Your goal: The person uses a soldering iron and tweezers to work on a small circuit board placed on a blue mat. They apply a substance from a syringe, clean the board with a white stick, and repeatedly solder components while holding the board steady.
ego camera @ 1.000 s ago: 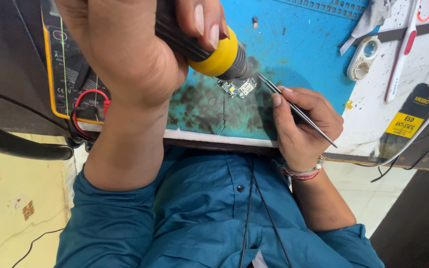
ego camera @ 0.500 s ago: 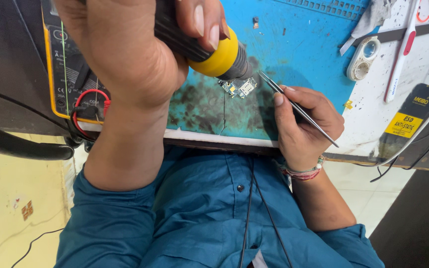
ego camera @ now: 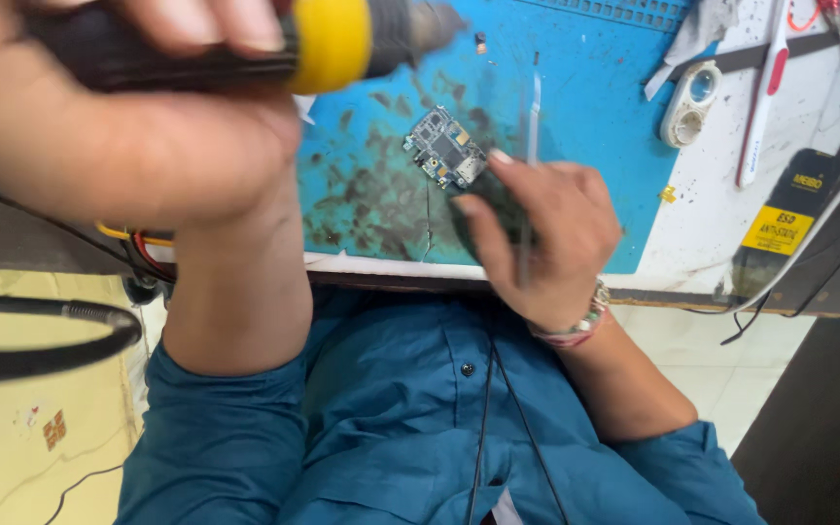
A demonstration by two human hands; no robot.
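Left hand: our left hand [ego camera: 119, 126] is wrapped tight around a black tool with a yellow collar [ego camera: 328, 41], held above the blue mat [ego camera: 595, 126]
Right hand: our right hand [ego camera: 537, 233] pinches thin tweezers [ego camera: 532, 126], blurred, its fingertips touching the board
Circuit board: the small circuit board [ego camera: 444, 148] lies flat on the mat's stained patch, just beside our right fingers
Nearby: a white loupe [ego camera: 687, 102] rests off the mat's far corner

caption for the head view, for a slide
Left hand grips a black-and-yellow tool; right hand holds tweezers beside a small circuit board.
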